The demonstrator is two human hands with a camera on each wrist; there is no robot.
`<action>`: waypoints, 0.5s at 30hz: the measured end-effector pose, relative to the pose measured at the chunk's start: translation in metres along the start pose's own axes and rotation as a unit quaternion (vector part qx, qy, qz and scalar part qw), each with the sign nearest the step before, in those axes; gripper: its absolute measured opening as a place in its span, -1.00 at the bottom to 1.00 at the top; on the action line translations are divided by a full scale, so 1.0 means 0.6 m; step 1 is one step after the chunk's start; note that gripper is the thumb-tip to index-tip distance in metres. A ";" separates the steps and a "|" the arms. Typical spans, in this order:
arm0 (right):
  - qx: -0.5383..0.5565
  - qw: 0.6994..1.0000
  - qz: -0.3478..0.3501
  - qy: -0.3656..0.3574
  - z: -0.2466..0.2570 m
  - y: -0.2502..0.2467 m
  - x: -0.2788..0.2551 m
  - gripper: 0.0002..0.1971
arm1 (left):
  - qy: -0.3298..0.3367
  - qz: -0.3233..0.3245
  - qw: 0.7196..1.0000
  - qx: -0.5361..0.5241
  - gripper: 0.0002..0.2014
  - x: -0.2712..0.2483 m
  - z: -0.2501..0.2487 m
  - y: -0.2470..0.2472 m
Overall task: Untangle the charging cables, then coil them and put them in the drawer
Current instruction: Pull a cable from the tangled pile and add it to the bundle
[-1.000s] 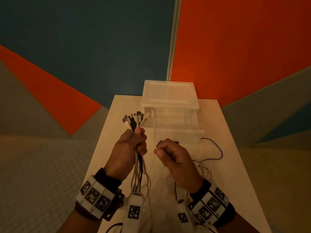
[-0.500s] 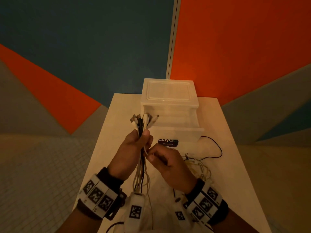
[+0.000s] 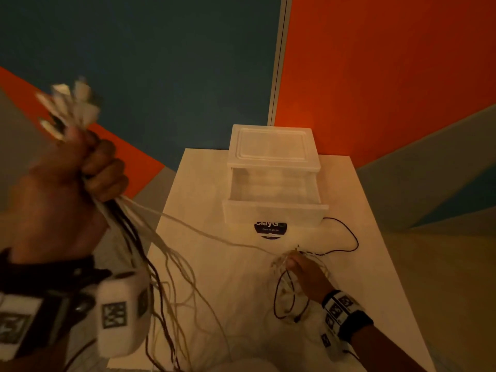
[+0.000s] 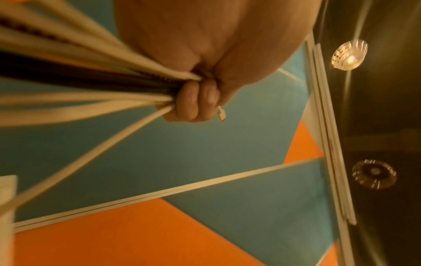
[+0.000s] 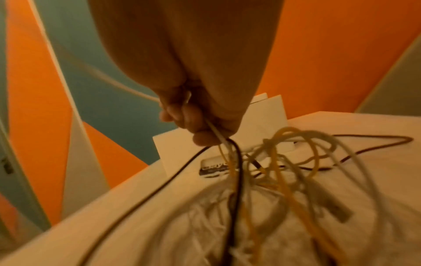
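Untangling: we judge this step only half done.
Left hand (image 3: pixel 67 181): clenched round the cables (image 3: pixel 161 264), plug ends up.
Right hand (image 3: pixel 306 272): pinching the tangle (image 3: pixel 290 285) low over the table (image 3: pixel 204 183).
Left to do: coiling, then stowing in the open, empty drawer (image 3: pixel 275 213).

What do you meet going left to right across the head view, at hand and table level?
Plug ends → left hand gripping the cable bundle → pale cable stretched across the table → right hand holding the tangle → black cable loop.
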State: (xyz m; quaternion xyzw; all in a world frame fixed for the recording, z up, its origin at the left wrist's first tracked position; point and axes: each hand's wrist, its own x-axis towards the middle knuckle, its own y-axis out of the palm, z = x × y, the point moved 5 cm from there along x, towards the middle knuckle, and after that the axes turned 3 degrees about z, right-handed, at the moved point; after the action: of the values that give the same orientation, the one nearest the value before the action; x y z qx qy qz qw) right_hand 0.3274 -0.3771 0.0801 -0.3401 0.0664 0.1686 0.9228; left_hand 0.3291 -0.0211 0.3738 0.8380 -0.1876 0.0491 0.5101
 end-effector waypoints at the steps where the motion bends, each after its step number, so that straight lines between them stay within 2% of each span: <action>1: 0.018 0.999 -0.027 -0.004 0.009 -0.005 0.001 -0.79 | -0.002 -0.020 0.999 0.045 -0.79 -0.002 0.021 0.000; 2: 0.035 0.998 -0.050 -0.022 0.026 -0.009 0.002 -0.79 | -0.004 -0.067 0.989 0.134 -0.88 -0.006 0.047 -0.005; 4: 0.064 0.992 -0.078 -0.069 0.072 -0.015 -0.001 -0.75 | -0.013 -0.158 0.928 0.336 -0.87 -0.018 0.115 -0.013; 5: 0.078 0.989 -0.093 -0.087 0.097 -0.022 -0.004 -0.75 | -0.027 -0.184 0.905 0.382 -0.85 -0.021 0.152 -0.021; 7: 0.100 0.979 -0.125 -0.126 0.139 -0.033 -0.006 -0.75 | -0.080 -0.197 0.882 0.420 -0.71 -0.026 0.226 -0.036; 10: 0.123 0.967 -0.156 -0.158 0.183 -0.043 -0.014 -0.71 | -0.150 -0.216 0.872 0.412 -0.66 -0.029 0.298 -0.069; 15: 0.121 0.960 -0.169 -0.190 0.221 -0.046 -0.027 -0.79 | -0.168 -0.228 0.872 0.400 -0.62 -0.014 0.328 -0.084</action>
State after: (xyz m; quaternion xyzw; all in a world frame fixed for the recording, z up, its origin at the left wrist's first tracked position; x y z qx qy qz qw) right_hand 0.3230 -0.3149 0.2012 -0.1938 -0.1489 0.0629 0.9676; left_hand 0.3180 -0.1700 0.2358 0.9856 -0.0387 -0.1386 0.0889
